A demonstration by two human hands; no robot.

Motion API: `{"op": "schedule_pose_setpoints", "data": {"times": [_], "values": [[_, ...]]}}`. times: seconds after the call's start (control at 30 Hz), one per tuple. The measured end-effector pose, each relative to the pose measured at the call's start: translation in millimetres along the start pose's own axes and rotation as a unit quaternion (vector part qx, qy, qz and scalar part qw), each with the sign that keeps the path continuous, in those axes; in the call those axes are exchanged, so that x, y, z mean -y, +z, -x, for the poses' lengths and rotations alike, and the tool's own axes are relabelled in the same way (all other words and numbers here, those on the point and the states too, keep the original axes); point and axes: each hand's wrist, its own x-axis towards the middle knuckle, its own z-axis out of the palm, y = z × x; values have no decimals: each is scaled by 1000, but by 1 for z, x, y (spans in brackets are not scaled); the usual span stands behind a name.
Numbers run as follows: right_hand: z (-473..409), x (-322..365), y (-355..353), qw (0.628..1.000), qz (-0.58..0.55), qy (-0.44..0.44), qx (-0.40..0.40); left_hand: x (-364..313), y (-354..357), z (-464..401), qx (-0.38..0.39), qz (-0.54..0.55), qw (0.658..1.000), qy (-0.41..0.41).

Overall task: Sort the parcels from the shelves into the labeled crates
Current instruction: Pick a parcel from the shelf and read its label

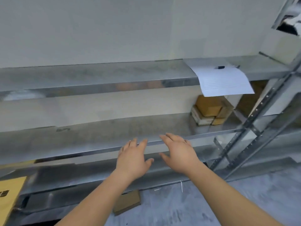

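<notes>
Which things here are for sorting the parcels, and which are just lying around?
For the job:
stack of brown boxes
yellow envelope
flat cardboard parcel
left hand
right hand

Just lying about:
paper sheet
pen

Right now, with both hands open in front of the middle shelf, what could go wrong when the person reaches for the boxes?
1. The boxes are stacked unevenly at the shelf's far right; pulling one may topple the others.
2. The paper overhangs the upper shelf just above them, held only by a pen; an arm could knock both off.
3. The left hand and right hand are near the thin metal edge of the middle shelf, which might scrape skin.
</notes>
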Motion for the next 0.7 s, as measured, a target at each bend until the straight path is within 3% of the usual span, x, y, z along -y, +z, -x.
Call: {"op": "schedule_pose_setpoints", "data": {"times": [0.47, 0.7], "values": [[-47, -203, -62, 984, -13, 174, -40, -148, 24, -173, 75, 37, 990, 114], [-91, -321, -82, 986, -35, 159, -42, -233, 58, -248, 110, 75, 989, 70]]}}
